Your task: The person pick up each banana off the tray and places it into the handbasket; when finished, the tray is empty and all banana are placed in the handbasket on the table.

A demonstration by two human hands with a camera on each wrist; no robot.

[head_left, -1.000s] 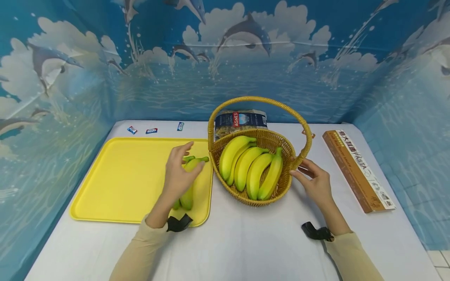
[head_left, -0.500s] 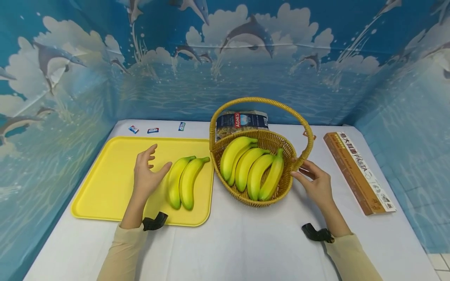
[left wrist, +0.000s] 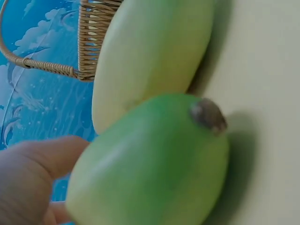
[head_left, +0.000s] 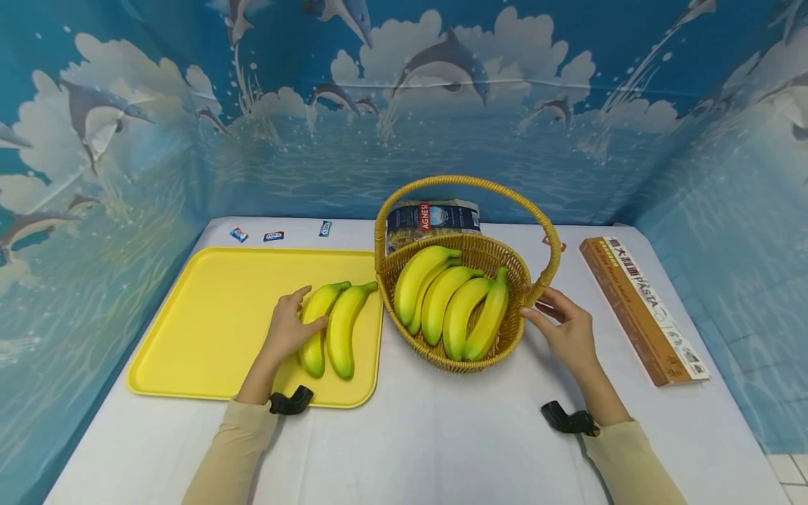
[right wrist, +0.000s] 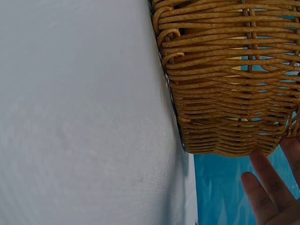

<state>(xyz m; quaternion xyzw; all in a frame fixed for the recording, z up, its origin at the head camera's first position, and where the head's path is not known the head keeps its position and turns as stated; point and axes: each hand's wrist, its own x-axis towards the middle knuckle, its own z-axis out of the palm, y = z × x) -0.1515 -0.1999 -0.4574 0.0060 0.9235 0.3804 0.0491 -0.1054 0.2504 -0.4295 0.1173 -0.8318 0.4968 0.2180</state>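
Two yellow-green bananas lie side by side on the yellow tray [head_left: 221, 322]. My left hand [head_left: 289, 328] grips the left banana [head_left: 313, 354], its thumb tip in the gap beside the right banana [head_left: 341, 335] and its fingers along the outer side. Close up in the left wrist view, the banana's dark-tipped end [left wrist: 150, 154] fills the middle, with the thumb [left wrist: 56, 152] against its side. My right hand [head_left: 568, 330] holds the wicker basket [head_left: 435, 356] by its rim near the handle's foot. Inside the basket lie several bananas [head_left: 463, 301].
Behind the basket stands a bag of Agnesi pasta [head_left: 432, 217]. A long pasta box [head_left: 644, 308] lies at the right. Small wrapped candies [head_left: 273, 236] are scattered along the back of the table, beyond the tray. A dolphin-print cloth [head_left: 442, 126] encloses the back and sides.
My left hand drew back left from over the bananas, uncovering them, then came right onto the left banana. The right banana has shifted slightly right. My right hand stays at the basket.
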